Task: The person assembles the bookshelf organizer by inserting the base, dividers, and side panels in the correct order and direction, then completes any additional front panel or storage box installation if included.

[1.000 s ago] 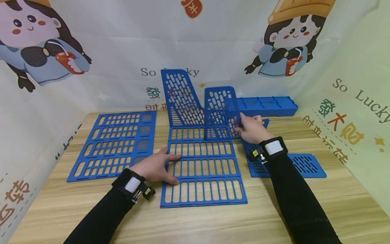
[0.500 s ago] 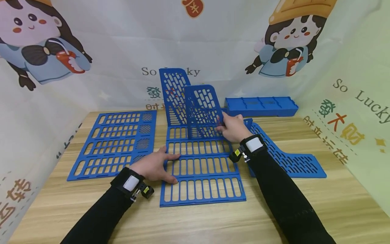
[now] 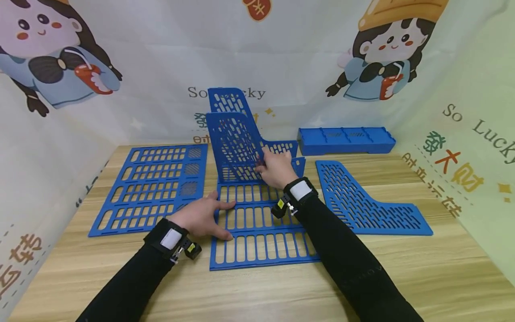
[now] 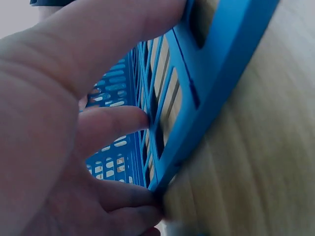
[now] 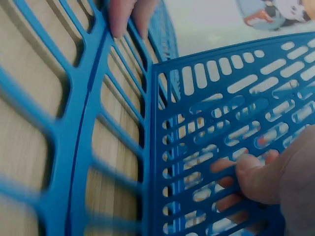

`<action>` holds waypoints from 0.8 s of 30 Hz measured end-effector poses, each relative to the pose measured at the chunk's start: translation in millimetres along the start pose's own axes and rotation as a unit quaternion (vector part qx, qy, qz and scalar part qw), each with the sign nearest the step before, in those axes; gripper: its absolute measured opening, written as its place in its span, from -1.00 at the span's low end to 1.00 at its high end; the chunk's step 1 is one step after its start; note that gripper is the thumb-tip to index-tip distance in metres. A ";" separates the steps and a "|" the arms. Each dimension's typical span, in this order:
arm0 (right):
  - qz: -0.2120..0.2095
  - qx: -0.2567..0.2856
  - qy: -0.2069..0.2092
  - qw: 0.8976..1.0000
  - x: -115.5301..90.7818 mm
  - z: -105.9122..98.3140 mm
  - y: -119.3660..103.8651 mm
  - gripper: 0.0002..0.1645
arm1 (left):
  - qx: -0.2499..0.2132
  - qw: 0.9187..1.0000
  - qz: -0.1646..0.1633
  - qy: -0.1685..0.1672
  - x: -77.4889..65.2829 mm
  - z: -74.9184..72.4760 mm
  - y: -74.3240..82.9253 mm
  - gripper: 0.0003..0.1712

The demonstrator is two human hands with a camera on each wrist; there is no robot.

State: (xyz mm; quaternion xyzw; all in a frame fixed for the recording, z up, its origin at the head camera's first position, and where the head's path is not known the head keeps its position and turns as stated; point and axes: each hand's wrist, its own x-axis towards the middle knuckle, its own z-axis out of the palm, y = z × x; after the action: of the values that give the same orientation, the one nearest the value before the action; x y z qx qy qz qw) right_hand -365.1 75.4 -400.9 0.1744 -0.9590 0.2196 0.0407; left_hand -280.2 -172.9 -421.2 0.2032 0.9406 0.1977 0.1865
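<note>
My left hand (image 3: 199,217) lies with spread fingers on the left edge of a flat blue slotted panel (image 3: 257,232). In the left wrist view its thumb and fingers touch this panel's edge (image 4: 231,54). My right hand (image 3: 277,167) pinches an L-shaped, perforated file-holder side panel (image 3: 231,143), thumb on one face and fingers behind. That side panel stands upright across the slotted panel, its lower edge right at a crossbar in the right wrist view. Behind it rises a second upright side panel (image 3: 227,99), partly hidden.
Flat on the wooden table, a third L-shaped side panel (image 3: 350,197) lies to the right. A wide blue grid panel (image 3: 183,179) lies to the left. Near the back cloth sits a long blue divided tray (image 3: 346,141).
My right hand has carried the side panel leftward, from the slotted panel's right side to in front of the rear upright one. My left hand stays in place.
</note>
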 end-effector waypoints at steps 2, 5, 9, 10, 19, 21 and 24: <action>0.000 0.005 0.005 1.000 3.7 1.6 -5.5 -0.48 | -0.002 1.000 0.002 0.001 0.1 -0.8 -1.0 0.10; 0.005 0.010 -0.001 1.000 8.0 2.2 -10.9 -0.60 | -0.006 1.000 0.000 0.003 -0.2 -1.1 -2.6 0.08; 0.008 -0.001 -0.018 1.000 10.7 0.4 -10.6 -0.48 | -0.005 1.000 0.005 0.007 1.0 2.2 -3.1 0.08; 0.007 -0.003 -0.024 1.000 10.5 -0.3 -9.3 -0.42 | -0.005 1.000 0.007 0.009 1.7 3.7 -3.0 0.08; -0.003 0.259 0.026 0.966 -20.3 -33.0 31.6 -0.39 | -0.013 0.999 0.015 0.029 2.3 12.4 -0.4 0.06; 0.001 0.292 0.076 0.953 -36.4 -48.5 48.8 -0.44 | -0.008 0.999 0.023 0.037 1.1 10.5 -0.2 0.05; 0.037 0.270 0.111 0.956 -60.7 -67.7 84.4 -0.47 | 0.005 0.998 0.033 0.046 -0.1 6.7 -1.3 0.05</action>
State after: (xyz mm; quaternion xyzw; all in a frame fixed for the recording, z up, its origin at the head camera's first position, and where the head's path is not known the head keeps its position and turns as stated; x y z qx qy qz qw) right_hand -337.9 195.3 -383.7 0.1179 -0.8592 0.4896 0.0902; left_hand -277.6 -172.0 -427.5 0.2258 0.9419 0.2084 0.1359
